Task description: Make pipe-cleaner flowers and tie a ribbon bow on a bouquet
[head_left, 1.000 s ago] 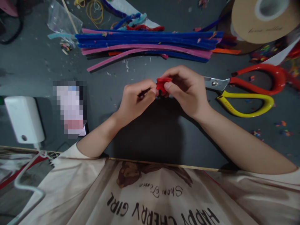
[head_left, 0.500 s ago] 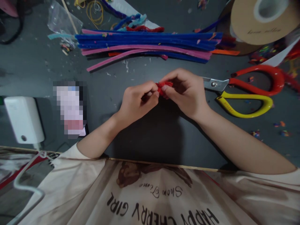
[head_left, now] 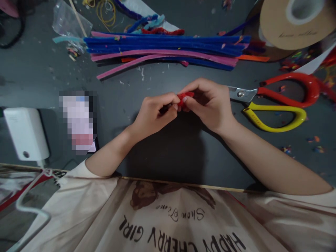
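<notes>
From my remote seat I look down on a flat, dark grey tabletop (head_left: 115, 105). Across its far side lies a long bundle of blue and pink fuzzy stems (head_left: 162, 43), probably set lengthwise there to leave my hands room. Metal scissors with one red and one yellow handle (head_left: 252, 95) lie just beside my right hand (head_left: 213, 105), handles pointing right, within easy reach I judge; their blade tips are hidden behind it. My right hand has thumb and fingers nearly together, pinching the right part of a small red, soft-looking piece (head_left: 190, 94). My left hand (head_left: 154, 112), fingers curled, closes thumb and forefinger at its left edge. The piece sits between both sets of fingertips, gripped from two sides, I think, to keep it steady; its exact shape is mostly covered
</notes>
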